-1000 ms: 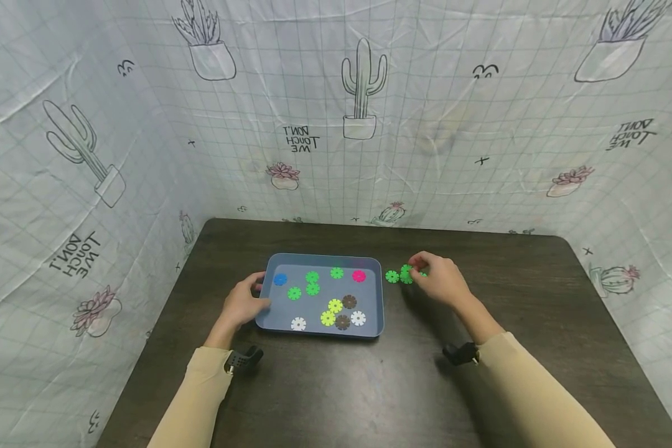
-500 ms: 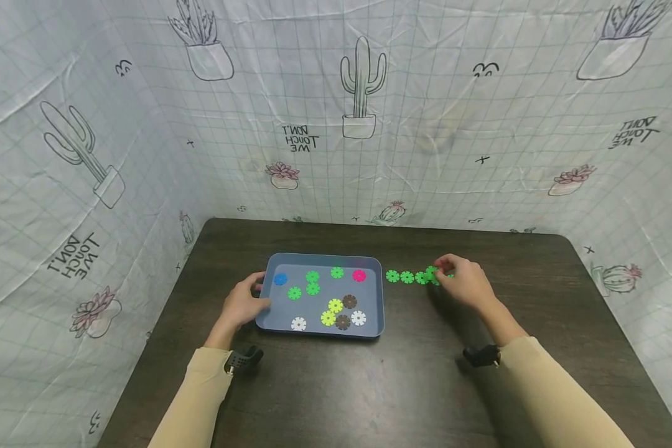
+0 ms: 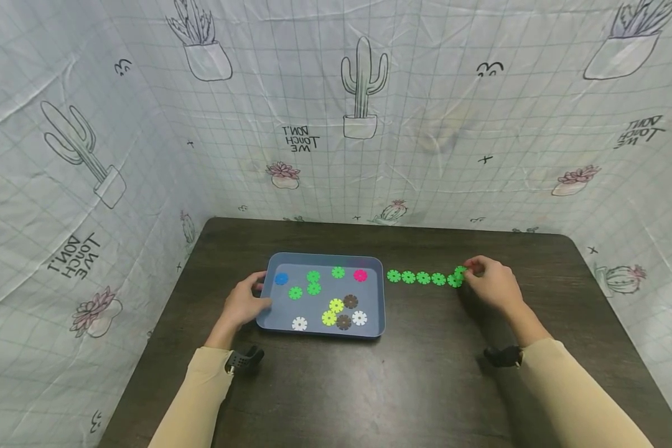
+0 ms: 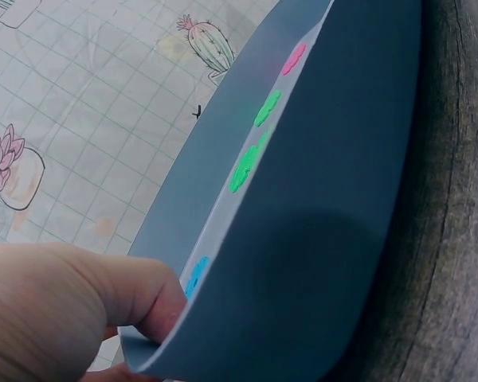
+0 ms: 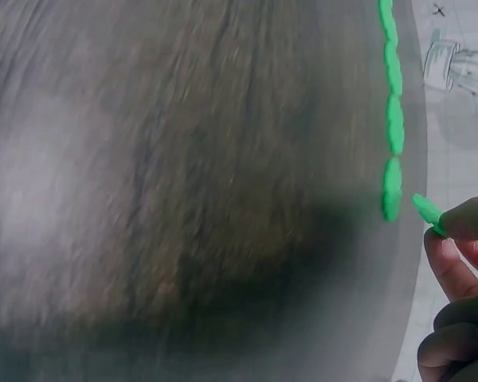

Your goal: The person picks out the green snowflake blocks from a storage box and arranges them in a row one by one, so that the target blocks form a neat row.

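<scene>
A blue-grey tray (image 3: 320,333) holds several flat notched plastic discs in mixed colours. My left hand (image 3: 244,303) grips the tray's left end, thumb over the rim; in the left wrist view, a digit bends over the tray wall (image 4: 319,207). To the right of the tray runs a row of green notched discs (image 3: 423,278) on the table. My right hand (image 3: 495,285) pinches one more green notched disc (image 5: 427,213) between thumb and finger. In the head view this disc overlaps the row's right end; the right wrist view shows it apart from the row.
Inside the tray lie a blue disc (image 3: 281,279), a pink disc (image 3: 360,275), and green, yellow, brown and white ones. The dark wooden table (image 3: 358,392) stretches toward the front. A patterned cloth (image 3: 425,155) hangs behind and at both sides.
My right hand has moved to the right along the green row with the pinched green disc, uncovering more of the row. The left hand stays on the tray.
</scene>
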Motion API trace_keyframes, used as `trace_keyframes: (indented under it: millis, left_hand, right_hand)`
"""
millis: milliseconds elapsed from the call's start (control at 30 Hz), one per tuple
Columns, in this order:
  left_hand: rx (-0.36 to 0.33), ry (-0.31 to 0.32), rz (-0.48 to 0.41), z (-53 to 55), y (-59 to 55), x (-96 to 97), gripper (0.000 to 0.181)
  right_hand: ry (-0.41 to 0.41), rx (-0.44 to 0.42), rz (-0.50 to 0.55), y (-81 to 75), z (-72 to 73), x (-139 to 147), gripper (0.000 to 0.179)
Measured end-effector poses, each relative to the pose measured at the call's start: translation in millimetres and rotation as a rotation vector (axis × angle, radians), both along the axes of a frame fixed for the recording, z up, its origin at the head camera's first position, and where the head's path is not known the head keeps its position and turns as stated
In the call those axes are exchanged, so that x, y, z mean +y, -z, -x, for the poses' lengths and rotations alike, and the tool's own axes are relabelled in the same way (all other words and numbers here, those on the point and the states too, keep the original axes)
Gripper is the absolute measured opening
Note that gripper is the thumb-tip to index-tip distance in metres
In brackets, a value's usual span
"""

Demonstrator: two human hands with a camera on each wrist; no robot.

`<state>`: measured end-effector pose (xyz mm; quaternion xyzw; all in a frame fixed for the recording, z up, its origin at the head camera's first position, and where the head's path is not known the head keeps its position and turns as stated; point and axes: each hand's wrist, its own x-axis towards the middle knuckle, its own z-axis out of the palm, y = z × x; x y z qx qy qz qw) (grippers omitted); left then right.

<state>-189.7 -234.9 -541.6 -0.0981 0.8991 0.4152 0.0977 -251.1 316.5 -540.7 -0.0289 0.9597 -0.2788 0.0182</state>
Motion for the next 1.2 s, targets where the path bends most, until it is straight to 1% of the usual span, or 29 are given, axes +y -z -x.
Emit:
trace_keyframes:
  millis: [267,567,833,1033,1200]
  left_hand:
    - [0.008,0.003,0.001,0.3,1.7,-0.2,0.072]
    - [0.021,-0.001,0.002,0.6,6.6,-1.0,0.072]
    - [0.018,-0.007,-0.003,1.3,6.1,-0.6,0.072]
    - [0.011,-0.005,-0.006,1.5,5.3,-1.5,0.072]
    - [0.019,-0.003,-0.005,0.7,4.6,-1.3,0.072]
  right_hand:
    - [0.037,-0.032,-0.012,0.9,-5.7,12.3,0.032]
    - [0.064,-0.072,-0.059,8.0,-4.8,17.1,0.034]
    - [0.075,-0.100,-0.068,11.6,-5.9,18.4,0.033]
    - [0.085,-0.092,-0.065,11.3,-5.4,18.4,0.033]
    - [0.083,-0.058,-0.059,11.6,-7.1,17.4,0.035]
